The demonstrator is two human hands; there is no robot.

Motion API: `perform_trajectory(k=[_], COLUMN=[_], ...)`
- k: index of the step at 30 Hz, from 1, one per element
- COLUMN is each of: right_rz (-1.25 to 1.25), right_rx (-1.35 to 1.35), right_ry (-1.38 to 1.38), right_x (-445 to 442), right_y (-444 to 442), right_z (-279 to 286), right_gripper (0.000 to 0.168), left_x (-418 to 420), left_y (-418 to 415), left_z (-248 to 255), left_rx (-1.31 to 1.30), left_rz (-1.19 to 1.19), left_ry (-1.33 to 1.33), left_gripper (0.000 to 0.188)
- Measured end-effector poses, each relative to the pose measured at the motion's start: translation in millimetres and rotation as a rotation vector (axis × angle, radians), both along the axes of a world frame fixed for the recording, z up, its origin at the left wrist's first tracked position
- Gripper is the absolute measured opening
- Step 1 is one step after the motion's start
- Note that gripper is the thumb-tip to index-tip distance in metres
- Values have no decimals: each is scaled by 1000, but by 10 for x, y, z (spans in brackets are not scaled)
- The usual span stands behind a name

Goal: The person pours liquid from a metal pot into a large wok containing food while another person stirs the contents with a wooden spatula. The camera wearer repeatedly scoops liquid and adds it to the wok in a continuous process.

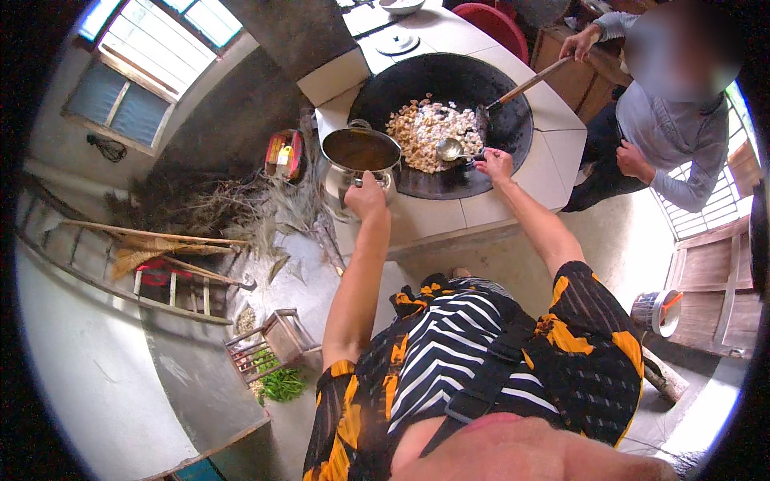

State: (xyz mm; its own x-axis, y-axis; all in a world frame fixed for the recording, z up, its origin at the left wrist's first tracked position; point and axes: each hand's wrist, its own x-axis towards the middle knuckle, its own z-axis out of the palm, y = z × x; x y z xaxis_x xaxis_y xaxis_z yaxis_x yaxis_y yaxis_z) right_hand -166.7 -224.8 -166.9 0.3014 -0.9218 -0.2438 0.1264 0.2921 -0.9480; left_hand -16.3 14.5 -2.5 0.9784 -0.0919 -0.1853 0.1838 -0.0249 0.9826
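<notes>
My left hand (368,197) grips the handle of a steel pot (329,175) that holds brown liquid, at the near left rim of a large black wok (433,185). My right hand (497,165) holds a metal ladle (449,149) by its handle, its bowl over the browned food pieces (415,135) in the wok. Across the wok, a co-worker's hand (581,43) holds the wooden handle of a spatula (529,81), whose blade rests at the food's right side.
The wok sits in a white-tiled stove (556,147), with a pot lid (397,42) behind it and a red basin (496,24) beyond. Dry brushwood (240,195) lies left. A wooden stool (286,340) stands near green vegetables (283,383). The co-worker (668,132) stands at right.
</notes>
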Motion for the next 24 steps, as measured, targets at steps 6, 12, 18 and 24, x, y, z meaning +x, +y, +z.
perform_trajectory(k=[6,12,18,24], right_rz=[92,114,196,350], right_rx=[-62,-76,-178,-227], right_ry=[26,-10,4,40], right_x=[-57,-19,32,87], right_y=[56,67,65,249], right_z=[497,1088,1776,2563], right_gripper=[21,20,23,21], left_x=[92,194,221,246], left_y=[-2,-34,-76,-122], left_z=[-193,-383,-384,-432], left_rx=[32,128,245,210], left_rz=[6,16,-6,3], left_ry=[-11,-37,-66,-6], left_gripper=[25,30,35,41])
